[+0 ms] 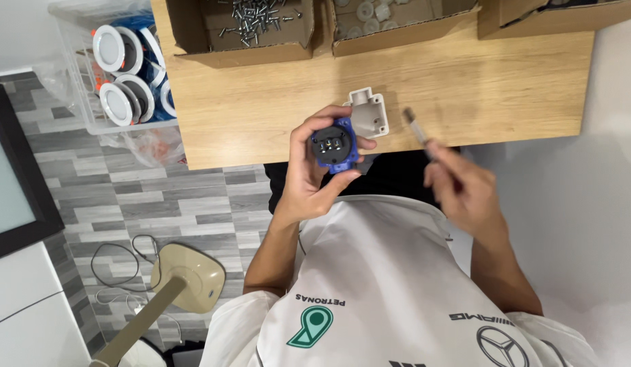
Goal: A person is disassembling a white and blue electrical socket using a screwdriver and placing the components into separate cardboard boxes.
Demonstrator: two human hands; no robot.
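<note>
My left hand grips a blue and black round socket insert, its back with metal terminals facing me, just over the near edge of the wooden table. A grey plastic socket housing lies on the table right behind it, touching my fingertips. My right hand is blurred and holds a screwdriver whose tip points up and left, a short way right of the housing.
Open cardboard boxes line the table's far edge: one with loose screws, one with pale plastic parts. A clear bin of round white light fittings stands at the left. On the floor are a beige lamp base and cables.
</note>
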